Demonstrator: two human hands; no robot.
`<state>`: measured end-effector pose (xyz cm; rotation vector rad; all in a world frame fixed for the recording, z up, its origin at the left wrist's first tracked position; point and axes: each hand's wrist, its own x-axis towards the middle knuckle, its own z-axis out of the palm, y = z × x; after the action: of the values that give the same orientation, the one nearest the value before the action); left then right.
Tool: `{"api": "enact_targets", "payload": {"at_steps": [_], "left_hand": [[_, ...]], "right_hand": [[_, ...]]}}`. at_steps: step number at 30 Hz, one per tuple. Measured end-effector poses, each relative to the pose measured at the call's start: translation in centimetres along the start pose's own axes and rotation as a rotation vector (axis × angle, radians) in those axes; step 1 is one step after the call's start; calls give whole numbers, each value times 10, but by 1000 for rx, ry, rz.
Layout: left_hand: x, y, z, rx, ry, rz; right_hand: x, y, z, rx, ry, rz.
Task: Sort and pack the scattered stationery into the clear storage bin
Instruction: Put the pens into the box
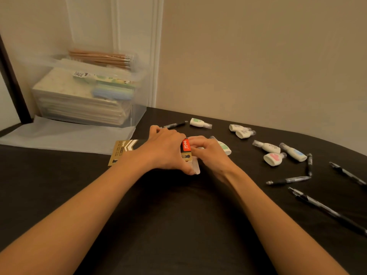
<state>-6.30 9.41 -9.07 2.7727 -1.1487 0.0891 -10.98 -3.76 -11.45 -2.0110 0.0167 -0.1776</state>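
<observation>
A gold and black pen box [123, 150] with a red label lies on the black table in front of me. My left hand [164, 150] grips its right end from above. My right hand [208, 153] pinches the box's white end flap by the red label. The clear storage bin [137, 84] stands at the back left, holding stacked notebooks, sticky notes and a pack of pencils. Several white correction tapes [271, 147] and black pens [288, 180] lie scattered to the right. One pen [174, 125] and one correction tape [199, 122] lie just behind my hands.
The bin's clear lid [59, 135] lies flat on the table in front of the bin. A beige wall runs behind the table, with white door trim [156, 56] beside the bin. A long black pen [325, 211] lies near the right edge.
</observation>
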Motion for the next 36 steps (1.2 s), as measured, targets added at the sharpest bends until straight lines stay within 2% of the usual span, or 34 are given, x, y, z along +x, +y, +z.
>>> {"api": "enact_targets", "payload": {"at_steps": [5,7,9,11,13,16,18,20,22,26,28,31,33,36], "left_hand": [[12,-19,-10,40,27,-76],[19,-30,-14,76,62,-146],[27,-42,-17,74,80,-245],[36,-54,-20,59,95,-344],[43,-62,-21,58,120,-398],[50,-73,-21,21,150,-429],[51,-75,-21,-5,151,-444],[52,-79,-21,-10,143,-459],[52,-81,-19,-11,139,-474],[51,-78,-16,-8,146,-488],[49,-69,-18,-8,160,-478],[45,-53,-22,16,175,-449],[40,-42,-22,35,170,-413],[30,-27,-17,70,147,-361]], "right_hand": [[21,-2,1,90,-43,46],[35,-4,-1,212,61,49],[57,-2,0,234,241,84],[81,4,4,24,346,101],[103,11,11,-333,316,28],[128,14,23,-744,93,-138],[138,12,27,-944,-70,-176],[143,10,28,-1095,-135,-180],[144,8,25,-1178,-123,-240],[133,11,13,-1221,-148,-346],[122,13,6,-1192,-89,-372],[102,13,-6,-1014,147,-372],[87,10,-11,-699,359,-305],[63,3,-20,-87,603,-172]]}}
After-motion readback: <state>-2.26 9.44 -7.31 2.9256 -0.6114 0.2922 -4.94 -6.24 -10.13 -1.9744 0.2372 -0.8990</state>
